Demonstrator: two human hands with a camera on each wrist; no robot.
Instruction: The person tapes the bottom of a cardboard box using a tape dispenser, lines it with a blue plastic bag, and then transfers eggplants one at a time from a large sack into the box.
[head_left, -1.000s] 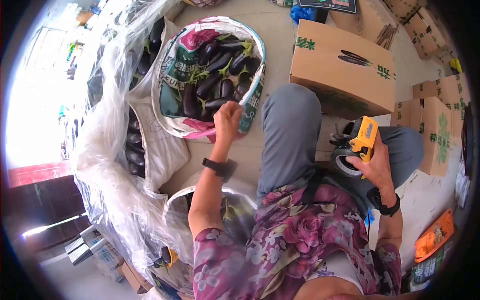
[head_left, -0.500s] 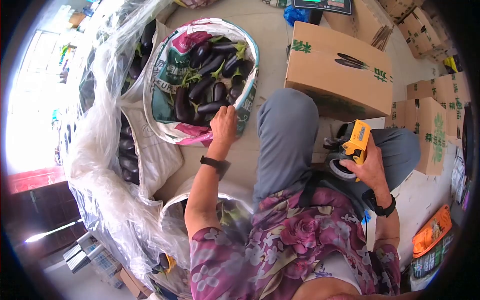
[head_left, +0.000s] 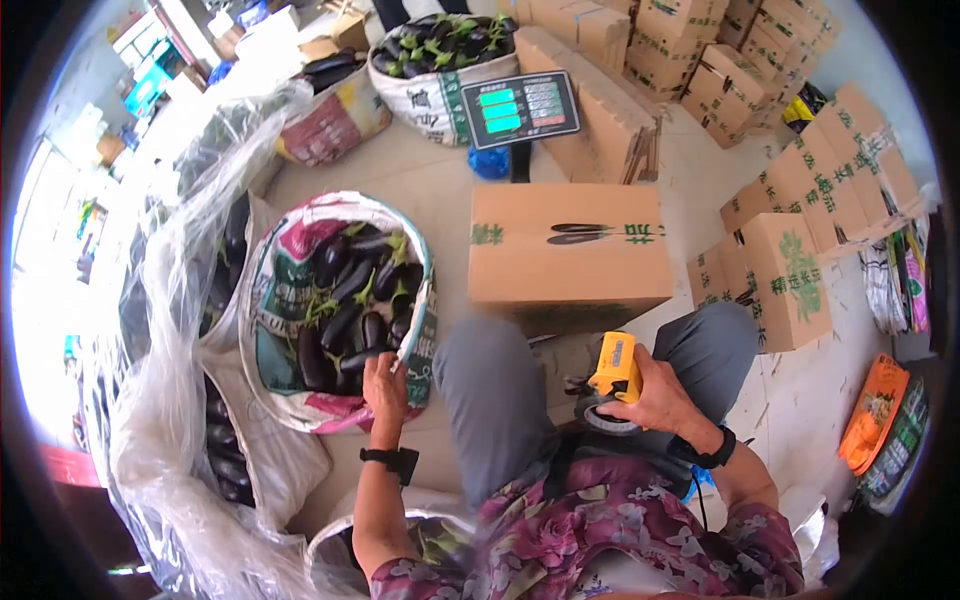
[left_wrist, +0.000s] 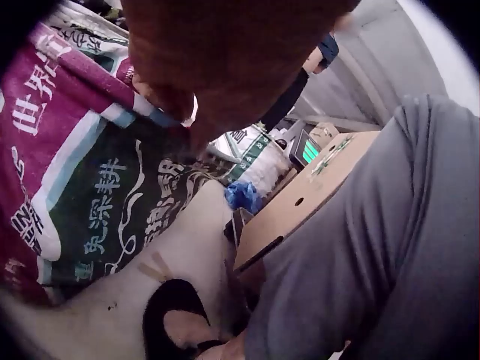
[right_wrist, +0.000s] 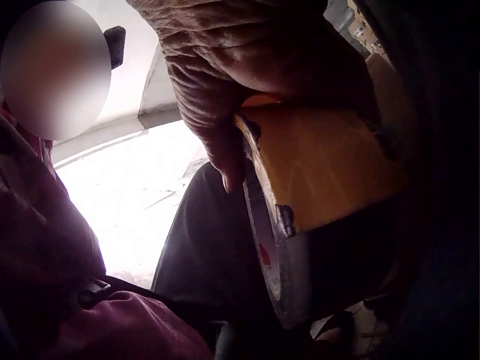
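Observation:
A sack [head_left: 425, 345] with a rolled-down rim stands on the floor at the left, filled with dark purple eggplants [head_left: 345, 290]. My left hand [head_left: 385, 390] holds the sack's near rim, fingers bent over the edge; the left wrist view shows the sack's printed side [left_wrist: 97, 202] below the hand. Over my lap, my right hand [head_left: 665, 400] grips a yellow tape dispenser [head_left: 615, 365]. In the right wrist view, the dispenser's yellow body [right_wrist: 322, 165] lies under the palm, with the tape roll's edge [right_wrist: 274, 262] below. Part of the roll is hidden.
A closed carton [head_left: 565, 255] printed with eggplants stands before my knees, and a scale display [head_left: 520, 110] is lit behind it. More cartons [head_left: 785, 280] stack at the right. Clear plastic sheeting [head_left: 170, 400] drapes along the left. Another eggplant sack [head_left: 420, 95] stands farther back.
The head view has tilted up, so sack, carton and scale sit lower in it and more background shows. Both hands keep their places at the rim and on the tape dispenser.

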